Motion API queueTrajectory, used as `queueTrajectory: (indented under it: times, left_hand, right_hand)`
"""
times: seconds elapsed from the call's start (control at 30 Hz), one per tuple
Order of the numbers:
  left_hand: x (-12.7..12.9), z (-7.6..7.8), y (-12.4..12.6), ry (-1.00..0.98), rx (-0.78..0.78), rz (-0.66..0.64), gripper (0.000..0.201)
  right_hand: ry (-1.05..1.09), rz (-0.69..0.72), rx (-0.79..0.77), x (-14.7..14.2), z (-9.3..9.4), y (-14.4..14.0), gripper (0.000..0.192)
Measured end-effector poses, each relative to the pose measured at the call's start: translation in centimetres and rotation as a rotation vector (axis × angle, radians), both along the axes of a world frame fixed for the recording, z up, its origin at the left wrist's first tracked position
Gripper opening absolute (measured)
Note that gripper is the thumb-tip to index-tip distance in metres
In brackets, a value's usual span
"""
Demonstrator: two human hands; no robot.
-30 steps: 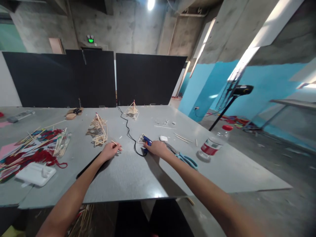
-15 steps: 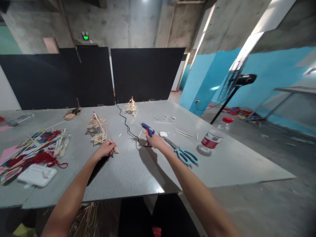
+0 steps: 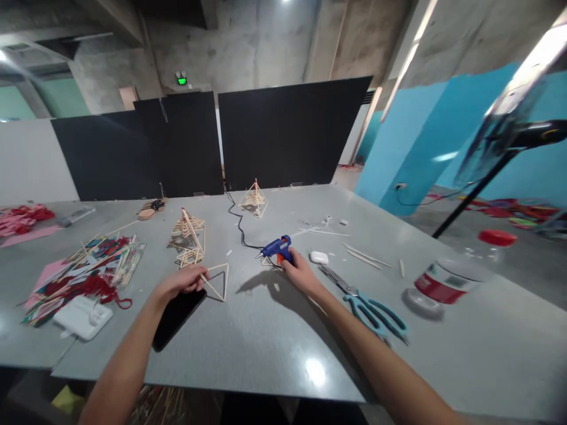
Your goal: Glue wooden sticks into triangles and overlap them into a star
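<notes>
My left hand pinches one corner of a small triangle of thin wooden sticks that lies on the grey table. A black phone sits under my left wrist. My right hand grips the handle of a blue glue gun, which is raised off the table with its nozzle pointing left. Its black cord runs back across the table.
Teal scissors and a small white case lie right of my right hand. A red-capped plastic bottle lies further right. Stick pyramids, a heap of sticks and red yarn and a white tray are to the left.
My right hand has lifted the glue gun off the table and turned its nozzle left. My left hand now holds a stick triangle. The camera view has shifted right.
</notes>
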State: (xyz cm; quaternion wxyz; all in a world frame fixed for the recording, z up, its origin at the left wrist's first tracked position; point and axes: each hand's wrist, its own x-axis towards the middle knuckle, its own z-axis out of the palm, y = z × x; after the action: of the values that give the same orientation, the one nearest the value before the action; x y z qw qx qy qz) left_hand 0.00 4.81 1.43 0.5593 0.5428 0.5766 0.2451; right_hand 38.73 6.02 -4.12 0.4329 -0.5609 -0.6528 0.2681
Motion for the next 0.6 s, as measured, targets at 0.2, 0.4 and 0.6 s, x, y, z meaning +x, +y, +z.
queueTrajectory:
  times: [0.2, 0.4, 0.6]
  left_hand:
    - [2.0, -0.4, -0.1, -0.046, 0.247, 0.096, 0.036]
    - [5.5, -1.0, -2.8, -0.199, 0.467, 0.116, 0.035]
    - [8.3, -0.3, -5.5, -0.375, 0.53, 0.185, 0.052]
  right_hand:
    - [-0.008, -0.035, 0.109, -0.2, -1.2, -1.8, 0.047]
    - [-0.112, -0.177, 0.238, 0.2, -0.8, -2.7, 0.047]
    - [-0.213, -0.176, 0.335, 0.8, -0.3, -4.2, 0.033]
